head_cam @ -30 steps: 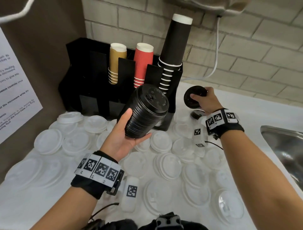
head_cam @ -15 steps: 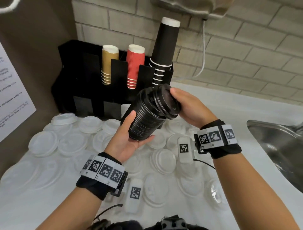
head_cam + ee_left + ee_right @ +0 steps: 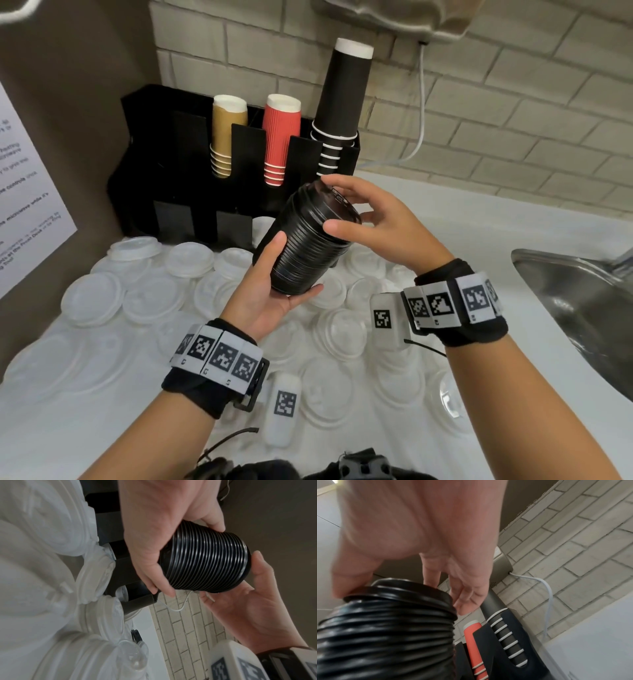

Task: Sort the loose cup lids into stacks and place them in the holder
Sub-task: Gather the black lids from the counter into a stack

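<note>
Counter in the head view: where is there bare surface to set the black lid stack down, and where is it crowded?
Bare counter runs behind and right of the right hand, bordered by the brick wall, the sink and the black holder. In front of the holder, white lids overlap across the counter under both arms, leaving no gap for the black lid stack that the left hand holds.

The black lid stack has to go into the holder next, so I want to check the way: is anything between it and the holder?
Nothing visible. The left hand holds the black lid stack in the air just before the holder.
</note>
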Action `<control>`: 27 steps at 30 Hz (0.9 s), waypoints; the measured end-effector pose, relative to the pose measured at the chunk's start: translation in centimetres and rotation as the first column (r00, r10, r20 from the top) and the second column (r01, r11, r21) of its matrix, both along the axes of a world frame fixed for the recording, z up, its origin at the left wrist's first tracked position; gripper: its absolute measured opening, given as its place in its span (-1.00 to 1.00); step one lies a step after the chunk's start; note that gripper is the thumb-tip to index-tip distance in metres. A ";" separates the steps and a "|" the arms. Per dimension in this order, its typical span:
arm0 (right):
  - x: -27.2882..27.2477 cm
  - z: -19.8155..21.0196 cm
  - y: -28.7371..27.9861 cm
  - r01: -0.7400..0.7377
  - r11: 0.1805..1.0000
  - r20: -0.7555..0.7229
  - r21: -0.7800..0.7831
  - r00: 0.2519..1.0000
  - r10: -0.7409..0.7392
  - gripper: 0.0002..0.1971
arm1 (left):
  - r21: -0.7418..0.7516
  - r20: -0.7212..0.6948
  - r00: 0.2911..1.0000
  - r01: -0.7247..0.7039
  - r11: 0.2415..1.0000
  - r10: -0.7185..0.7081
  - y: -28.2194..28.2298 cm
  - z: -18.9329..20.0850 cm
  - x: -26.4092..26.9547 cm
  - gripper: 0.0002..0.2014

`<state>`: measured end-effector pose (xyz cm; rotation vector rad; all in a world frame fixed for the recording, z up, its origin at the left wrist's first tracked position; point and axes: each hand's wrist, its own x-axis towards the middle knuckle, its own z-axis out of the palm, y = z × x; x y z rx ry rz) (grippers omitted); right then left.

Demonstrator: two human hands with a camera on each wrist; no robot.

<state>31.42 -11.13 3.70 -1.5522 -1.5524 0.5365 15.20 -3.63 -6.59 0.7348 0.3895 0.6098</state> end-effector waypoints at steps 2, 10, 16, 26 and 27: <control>0.0 0.4 0.0 -0.018 1.000 0.023 0.000 1.000 0.018 -0.42 | -0.003 -0.007 1.000 -0.001 1.000 0.001 0.0 0.0 0.0 -0.30; -0.6 0.4 0.0 -0.021 0.997 0.120 0.081 0.993 0.011 -0.37 | -0.066 -0.005 0.999 -0.032 0.997 0.031 -0.1 0.3 -0.1 -0.32; -0.7 0.2 0.1 -0.035 0.986 0.207 0.161 0.978 0.001 -0.32 | -0.082 0.011 1.000 -0.017 0.996 0.018 -0.1 0.4 -0.1 -0.17; -0.4 1.3 0.1 -0.070 0.997 0.238 0.027 0.969 0.062 -0.34 | -0.019 0.011 1.000 0.011 1.000 -0.011 -0.1 0.3 -0.4 -0.31; -0.5 1.3 0.2 -0.067 0.997 0.263 0.029 0.963 0.057 -0.33 | -0.021 0.023 1.000 0.017 1.000 -0.017 -0.1 0.3 -0.4 -0.32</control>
